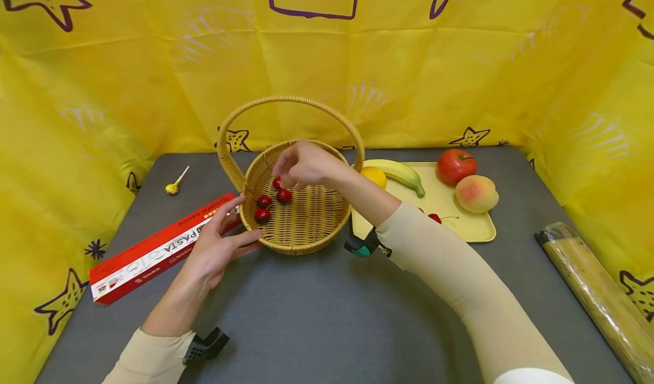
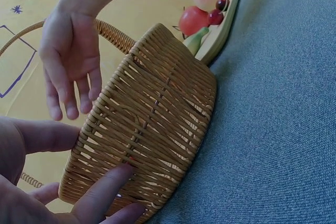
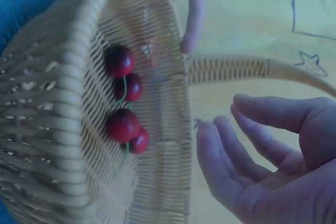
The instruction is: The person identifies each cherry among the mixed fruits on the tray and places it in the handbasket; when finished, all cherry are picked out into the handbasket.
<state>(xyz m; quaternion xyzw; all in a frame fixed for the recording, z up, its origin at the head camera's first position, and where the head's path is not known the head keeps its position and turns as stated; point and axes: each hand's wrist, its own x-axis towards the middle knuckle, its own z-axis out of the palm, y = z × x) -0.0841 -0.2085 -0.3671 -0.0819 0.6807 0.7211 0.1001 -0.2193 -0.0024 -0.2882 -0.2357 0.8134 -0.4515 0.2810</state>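
Observation:
A wicker basket (image 1: 301,249) with a tall arched handle stands at mid-table. My left hand (image 1: 213,253) grips its left side, with fingers on the outer weave and over the rim in the left wrist view. Several red cherries (image 3: 124,125), in stemmed pairs, lie inside the basket towards its left. Above its opening hovers my right hand (image 1: 306,165), fingers relaxed and slightly bent. Nothing shows between the right thumb and fingertips in the right wrist view.
Right of the basket, a yellow tray (image 1: 460,230) bears a banana (image 1: 401,174), lemon (image 1: 375,176), tomato (image 1: 456,166), peach (image 1: 476,193) and cherries (image 2: 216,17). At left are a pasta box (image 1: 158,250) and lollipop (image 1: 172,188). A clear-wrapped long pack (image 1: 587,293) lies far right.

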